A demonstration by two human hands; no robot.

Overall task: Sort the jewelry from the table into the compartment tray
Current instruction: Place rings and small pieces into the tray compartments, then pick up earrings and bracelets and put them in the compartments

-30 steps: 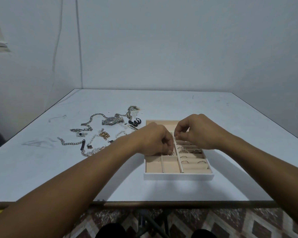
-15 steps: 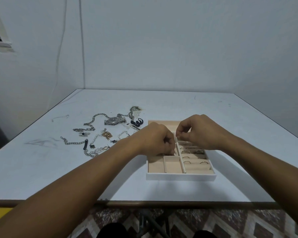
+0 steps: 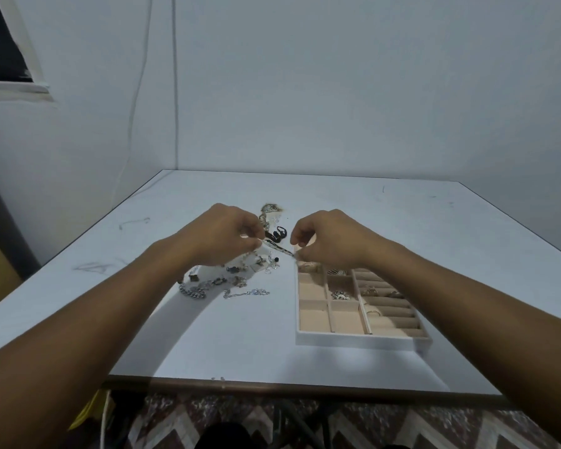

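Observation:
A white compartment tray with beige lining sits on the table, right of centre. Rings and small pieces lie in a few of its compartments. My left hand and my right hand are raised above the table just left of the tray's far end. Between them they pinch a thin silver chain, one end in each hand. Under my left hand lies a scattered pile of jewelry: chains, bracelets and small pieces. A black piece lies behind the chain.
The white table stands against a pale wall. Its near edge has a brown rim. A cord hangs down the wall at the left. The floor below has a zigzag pattern.
Both hands have left the tray and moved left and up, over the jewelry pile. They now hold a chain stretched between them. The view has shifted, so the tray appears further right.

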